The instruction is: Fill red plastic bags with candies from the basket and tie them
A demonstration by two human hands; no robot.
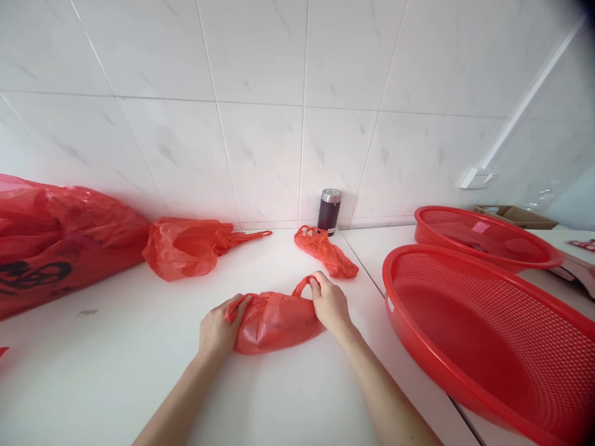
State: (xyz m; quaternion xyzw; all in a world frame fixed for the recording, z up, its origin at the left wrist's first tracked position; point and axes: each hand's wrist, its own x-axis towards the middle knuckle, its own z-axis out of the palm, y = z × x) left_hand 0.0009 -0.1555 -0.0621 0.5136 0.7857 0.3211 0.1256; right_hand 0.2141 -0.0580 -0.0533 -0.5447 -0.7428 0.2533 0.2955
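A filled red plastic bag [279, 325] lies on the white table in front of me, its contents hidden by the film. My left hand [220, 325] grips the bag's left end, with a loop of the handle showing by the thumb. On the other side my right hand [331, 302] pinches the right handle, which arches up off the bag. Just beyond it rests a smaller crumpled red bag [332, 255]. Farther left sits a puffed-out red bag [183, 248] with its twisted end pointing right.
A large red plastic bundle with black print [69, 241] fills the far left. Two red mesh baskets, the near basket [465, 328] and the far basket [488, 235], stand at right. A dark tumbler [329, 212] is against the tiled wall, and a cardboard box [520, 217] lies behind the baskets.
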